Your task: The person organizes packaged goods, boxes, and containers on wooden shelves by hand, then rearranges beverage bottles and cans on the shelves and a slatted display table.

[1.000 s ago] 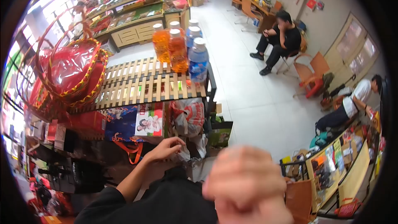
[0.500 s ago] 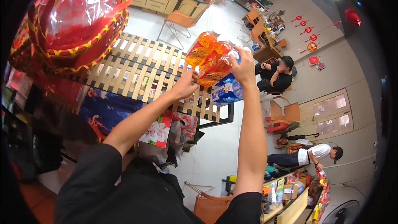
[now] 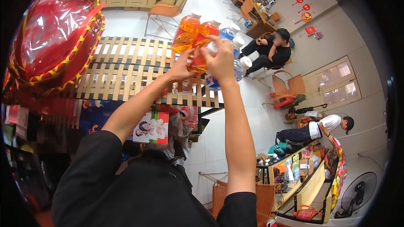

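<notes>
Several bottles of orange drink stand close together on a slatted wooden table, among them a left one point(image 3: 185, 33) and a middle one point(image 3: 206, 29) with white caps. My right hand point(image 3: 221, 61) is closed around the neck of the nearest orange drink bottle point(image 3: 198, 64). Against the lower side of that same bottle, the fingers of my left hand point(image 3: 182, 68) are curled. Just right of them are several clear bottles with blue labels, including a water bottle point(image 3: 229, 32) at the back; my right hand partly covers this group.
The slatted table point(image 3: 126, 73) carries a large red-wrapped basket point(image 3: 59, 29) on the left. A printed bag point(image 3: 151, 128) hangs below its near edge. A seated person point(image 3: 277, 50) is beyond the bottles; another person point(image 3: 324, 128) leans over shelving at right, near a fan point(image 3: 357, 191).
The bottles have gone from tilted to more upright. My right hand has shifted from the caps at the right to the nearest orange bottle, and my hands are closer together.
</notes>
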A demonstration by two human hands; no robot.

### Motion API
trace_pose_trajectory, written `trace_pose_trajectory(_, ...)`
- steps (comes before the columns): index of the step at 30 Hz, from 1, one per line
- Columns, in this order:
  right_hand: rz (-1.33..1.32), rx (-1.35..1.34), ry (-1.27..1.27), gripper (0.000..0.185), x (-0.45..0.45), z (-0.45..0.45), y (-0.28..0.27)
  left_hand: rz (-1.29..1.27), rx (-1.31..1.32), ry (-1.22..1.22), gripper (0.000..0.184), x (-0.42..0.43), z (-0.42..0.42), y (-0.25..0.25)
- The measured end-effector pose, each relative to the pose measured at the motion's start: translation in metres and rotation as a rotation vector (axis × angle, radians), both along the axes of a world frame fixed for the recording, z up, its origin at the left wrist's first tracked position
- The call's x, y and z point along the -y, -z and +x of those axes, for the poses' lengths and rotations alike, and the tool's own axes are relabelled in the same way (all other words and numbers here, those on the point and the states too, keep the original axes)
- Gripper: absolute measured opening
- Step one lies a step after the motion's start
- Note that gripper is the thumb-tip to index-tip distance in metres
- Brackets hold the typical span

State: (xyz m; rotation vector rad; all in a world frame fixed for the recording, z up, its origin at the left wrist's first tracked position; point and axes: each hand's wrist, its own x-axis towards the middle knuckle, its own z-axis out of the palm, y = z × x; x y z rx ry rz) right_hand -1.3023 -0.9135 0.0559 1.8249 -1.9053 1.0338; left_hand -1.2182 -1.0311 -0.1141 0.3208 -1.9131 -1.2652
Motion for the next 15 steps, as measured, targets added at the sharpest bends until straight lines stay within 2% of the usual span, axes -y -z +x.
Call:
trace_pose_trajectory(1,0.009,0.008,-0.02,0.036,-0.008,0.006,-0.002,0.138,-0.071,0.078,0.097,-0.006,0.002,-0.008)
trace_pose_trajectory(2,0.01,-0.029,-0.052,0.037,-0.014,0.009,0.002,-0.018,-0.067,0.057,0.093,0.0,-0.004,-0.001)
trace_pose_trajectory(3,0.012,-0.062,-0.084,0.038,-0.021,0.013,0.004,-0.071,-0.103,0.139,0.091,0.006,-0.011,-0.001)
trace_pose_trajectory(6,0.001,-0.079,-0.16,0.041,-0.045,0.022,0.006,-0.009,-0.039,0.14,0.085,0.004,-0.008,0.012)
trace_pose_trajectory(8,-0.063,-0.034,-0.182,0.042,-0.055,0.023,0.007,-0.099,0.094,0.054,0.082,-0.011,0.022,-0.024)
trace_pose_trajectory(9,-0.129,0.004,-0.209,0.043,-0.058,0.018,0.003,-0.112,0.051,0.019,0.079,-0.03,0.041,-0.05)
trace_pose_trajectory(11,-0.232,0.213,-0.186,0.042,-0.068,0.02,-0.012,0.101,0.062,0.195,0.08,-0.054,0.066,-0.081)
trace_pose_trajectory(13,-0.215,0.51,-0.191,0.041,-0.078,0.021,-0.028,0.171,0.045,0.309,0.085,-0.068,0.076,-0.078)
trace_pose_trajectory(15,-0.142,0.799,-0.299,0.043,-0.09,0.018,-0.037,0.401,-0.054,0.508,0.092,-0.089,0.081,-0.07)
